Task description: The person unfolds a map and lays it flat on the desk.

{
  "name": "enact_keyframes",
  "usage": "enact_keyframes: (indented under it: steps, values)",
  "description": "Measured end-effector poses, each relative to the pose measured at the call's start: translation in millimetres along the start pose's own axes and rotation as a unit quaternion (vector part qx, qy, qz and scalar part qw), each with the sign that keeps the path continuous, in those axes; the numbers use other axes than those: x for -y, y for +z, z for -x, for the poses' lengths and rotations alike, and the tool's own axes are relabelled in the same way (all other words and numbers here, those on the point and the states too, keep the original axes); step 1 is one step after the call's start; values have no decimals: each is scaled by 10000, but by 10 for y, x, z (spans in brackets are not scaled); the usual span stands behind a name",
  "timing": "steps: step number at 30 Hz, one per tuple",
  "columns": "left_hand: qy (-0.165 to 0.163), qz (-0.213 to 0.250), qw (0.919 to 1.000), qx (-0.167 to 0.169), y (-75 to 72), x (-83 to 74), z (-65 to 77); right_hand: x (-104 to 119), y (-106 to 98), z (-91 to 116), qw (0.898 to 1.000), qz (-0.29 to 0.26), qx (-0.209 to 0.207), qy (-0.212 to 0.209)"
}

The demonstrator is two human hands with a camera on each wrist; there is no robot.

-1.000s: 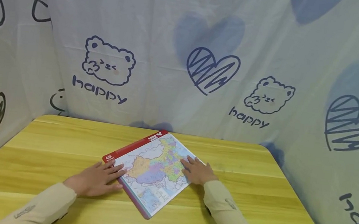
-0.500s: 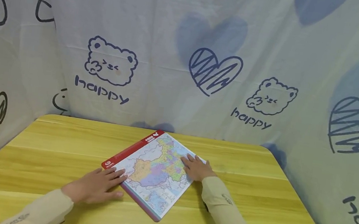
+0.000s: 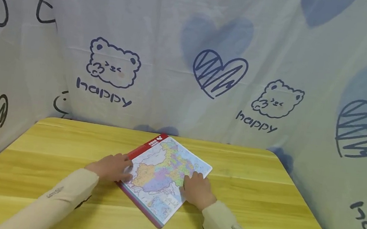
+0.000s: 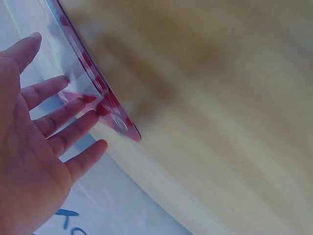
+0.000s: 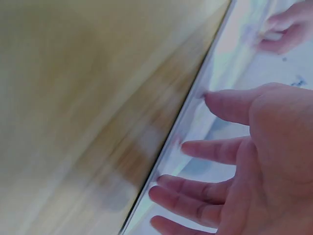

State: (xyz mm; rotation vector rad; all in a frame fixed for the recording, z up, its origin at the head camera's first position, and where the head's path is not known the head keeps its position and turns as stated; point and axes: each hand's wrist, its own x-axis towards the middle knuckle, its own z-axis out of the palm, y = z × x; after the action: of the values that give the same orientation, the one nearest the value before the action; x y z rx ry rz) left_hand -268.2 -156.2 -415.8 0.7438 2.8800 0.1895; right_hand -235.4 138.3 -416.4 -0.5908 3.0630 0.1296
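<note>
Map board (image 3: 162,178) flat on the wood-grain table (image 3: 262,199), in the gap between the two sets of fingers and running on past them to the far side. It sits askew, one corner pointing back at the wearer. I read its long axis, foreshortening allowed, as following the red strip (image 3: 143,147), which slants from the left fingertips away and rightward.

Neither hand is plainly nearer; I have both at the board. Left hand (image 3: 111,167) covers its left corner. Right hand (image 3: 198,189) lies over the opposite edge, wearer side of the right-hand corner.

On my left wrist feed, the left fingers (image 4: 73,134) are spread and loosely bent, thumb well apart, tips at the red strip. On my right wrist feed, the right fingers (image 5: 188,200) are apart too, lightly bent, the thumb tip just inside the board's edge. I see no pinch on either side. Glare and blur are heavy in both wrist feeds, so I cannot tell whether every fingertip touches or how firmly.
</note>
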Motion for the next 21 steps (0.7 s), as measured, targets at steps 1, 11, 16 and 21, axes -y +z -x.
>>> enact_keyframes:
  steps: [1, 11, 16, 21]
  values:
    - [-141, 29, 9999, 60, -11, 18, -50, 29, -12, 39, 10000, -52, 30, -12]
    - [-559, 632, 9964, 103, -5, 183, -305, 229, -74, 249, 9986, -99, 459, -247]
    - [-551, 614, 9963, 227, 43, 239, -320, 208, -46, 270, 9989, 269, 278, -259]
    - [-468, 536, 9973, 196, 51, 274, -300, 117, -14, 230, 9991, 251, -33, -329]
